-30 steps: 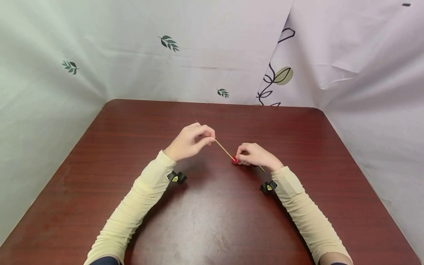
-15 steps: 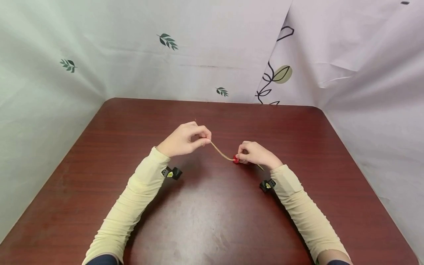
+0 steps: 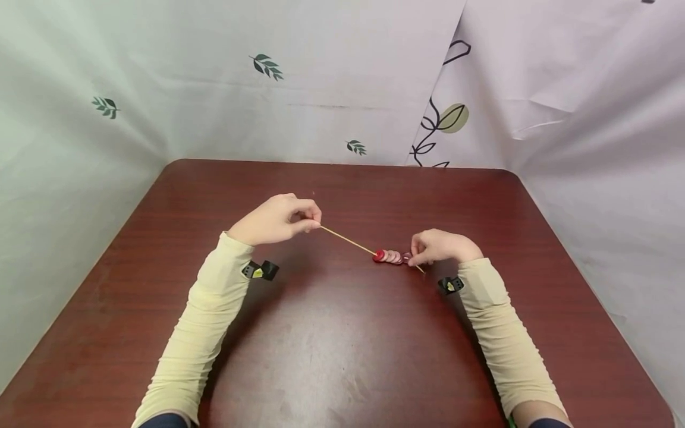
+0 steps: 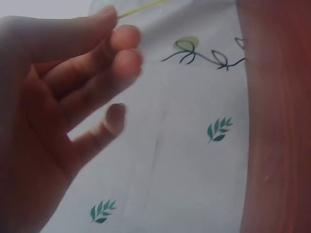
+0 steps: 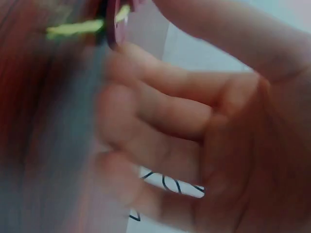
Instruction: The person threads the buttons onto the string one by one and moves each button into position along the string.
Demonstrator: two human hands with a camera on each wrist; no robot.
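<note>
A thin yellow string (image 3: 348, 240) slants down from my left hand (image 3: 275, 219) to a row of round buttons near the table's middle. The left thumb and forefinger pinch it, as the left wrist view also shows, with the string (image 4: 141, 9) leaving the fingertips. A red button (image 3: 379, 255) heads the row, then pale pink buttons (image 3: 393, 257), then a purple button (image 3: 406, 258). My right hand (image 3: 441, 245) pinches the purple end. In the blurred right wrist view the string (image 5: 75, 29) passes through a purple button (image 5: 115, 24) at the fingertips; the thumb tip is out of frame.
The brown wooden table (image 3: 332, 345) spreads around both hands. White cloth (image 3: 214, 107) with leaf prints hangs behind it and at both sides. A small black camera sits on each wrist (image 3: 260, 270).
My left hand has moved left, pulling the slackened string straight again. My right hand has slid right from the red button to the purple end, uncovering the row of buttons.
</note>
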